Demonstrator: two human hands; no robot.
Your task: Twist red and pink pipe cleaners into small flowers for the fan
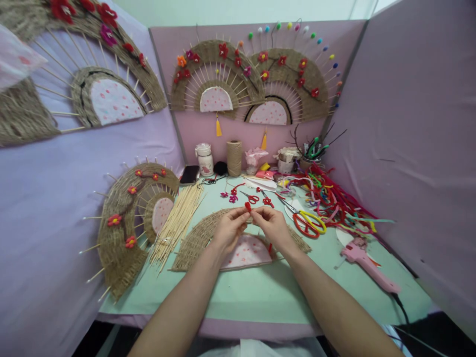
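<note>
A small looped piece of red pipe cleaner (248, 206) is pinched between the fingertips of my left hand (231, 227) and my right hand (273, 225). Both hands are closed on it, above a half-round woven twine fan (201, 238) lying on the table. The fan's inner half-circle of pink-dotted cloth (247, 253) shows between my forearms. Just beyond my fingers lie small scissors (253, 199) and red and purple pipe cleaner flowers (233, 199). To the right of my right hand rest larger scissors with red and yellow handles (310, 223).
Thin wooden sticks (178, 218) lie left, beside another flowered fan (121, 233). A pile of coloured pipe cleaners (334, 198) and a pink glue gun (372, 267) with its cord are right. A twine spool (234, 158), white bottle (205, 159) and phone (189, 174) stand or lie behind.
</note>
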